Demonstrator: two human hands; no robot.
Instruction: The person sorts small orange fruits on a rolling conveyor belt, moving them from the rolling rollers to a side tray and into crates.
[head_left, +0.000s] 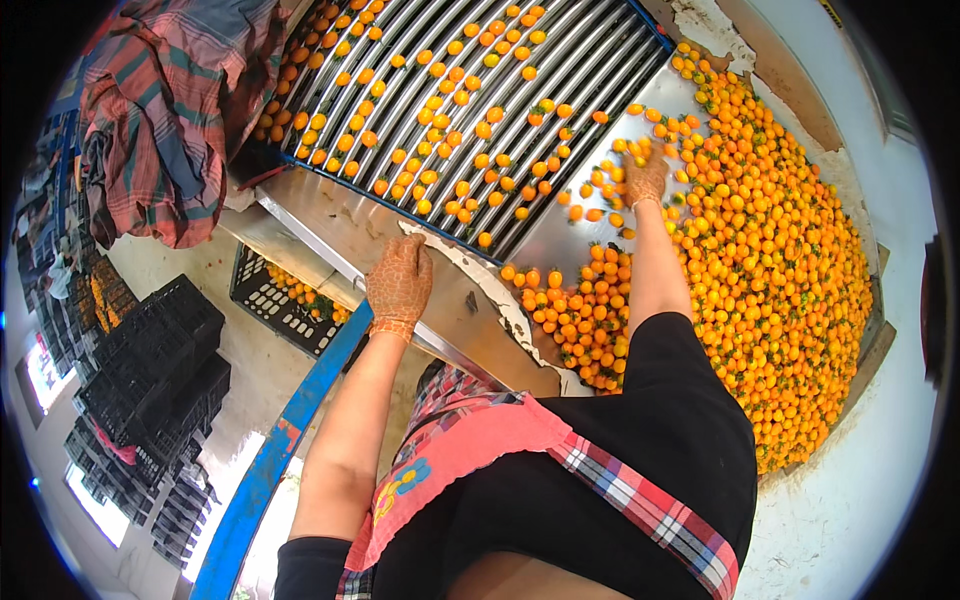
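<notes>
My right hand (645, 176), in an orange net-patterned glove, is among small orange cherry tomatoes on a sloping metal plate (559, 217). Tomatoes cover its fingertips, so its grip is unclear. A large heap of cherry tomatoes (772, 277), some with green calyxes, lies right of my forearm. My left hand (400, 281), in a matching glove, rests with fingers together on the metal ledge (330, 202), by the top of a blue metal bar (300, 405). What its fingers hold, if anything, is hidden. Past the plate, loose tomatoes sit on a conveyor of metal rollers (420, 82).
A plaid cloth (172, 127) hangs at the upper left. Below the ledge stands a black plastic crate (255, 289) with tomatoes inside. Stacked black crates (150, 367) occupy the floor at left. Torn cardboard (517, 319) lines the ledge, beside a smaller pile of tomatoes (589, 322).
</notes>
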